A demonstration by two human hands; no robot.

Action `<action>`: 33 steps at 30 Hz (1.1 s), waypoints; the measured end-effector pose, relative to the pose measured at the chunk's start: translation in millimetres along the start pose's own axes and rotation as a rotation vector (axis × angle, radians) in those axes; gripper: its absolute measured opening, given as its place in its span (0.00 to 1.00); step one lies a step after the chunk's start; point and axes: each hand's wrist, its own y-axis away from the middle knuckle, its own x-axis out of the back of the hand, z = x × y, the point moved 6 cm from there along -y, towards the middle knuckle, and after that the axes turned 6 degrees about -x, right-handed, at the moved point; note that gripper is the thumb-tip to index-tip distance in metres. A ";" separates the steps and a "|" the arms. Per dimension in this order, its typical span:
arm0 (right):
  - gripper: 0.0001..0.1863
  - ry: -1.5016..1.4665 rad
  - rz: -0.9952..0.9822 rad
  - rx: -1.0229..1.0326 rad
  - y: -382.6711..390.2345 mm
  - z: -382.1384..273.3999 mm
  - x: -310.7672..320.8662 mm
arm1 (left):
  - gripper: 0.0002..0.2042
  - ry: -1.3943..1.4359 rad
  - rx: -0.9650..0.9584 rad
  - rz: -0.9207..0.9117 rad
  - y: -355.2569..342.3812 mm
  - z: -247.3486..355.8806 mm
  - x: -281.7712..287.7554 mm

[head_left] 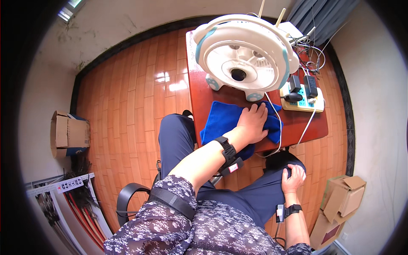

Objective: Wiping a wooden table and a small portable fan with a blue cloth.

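Note:
My left hand (253, 123) lies palm down on a blue cloth (219, 121), its fingers stretched out toward the far side. The cloth is rumpled on the reddish-brown table (202, 95) and hangs over the near edge. Just beyond the fingers stands a round white appliance (246, 25) with teal trim and paw-shaped feet. It is hollow in front, with a dark round part in the middle; its kind I cannot tell. My right hand (293, 178) rests on my right knee, fingers spread and holding nothing.
A white power strip (318, 104) with black plugs sits on the right of the table, beside tangled cables (313, 57). A white cord (278, 123) runs down over the near edge. Cardboard boxes stand at left (72, 135) and right (340, 204). A chair armrest (127, 199) is at my left.

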 end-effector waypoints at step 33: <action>0.09 0.004 -0.007 0.031 -5.5 -1.6 -0.1 | 0.32 -0.001 0.144 0.020 139.1 -73.8 34.1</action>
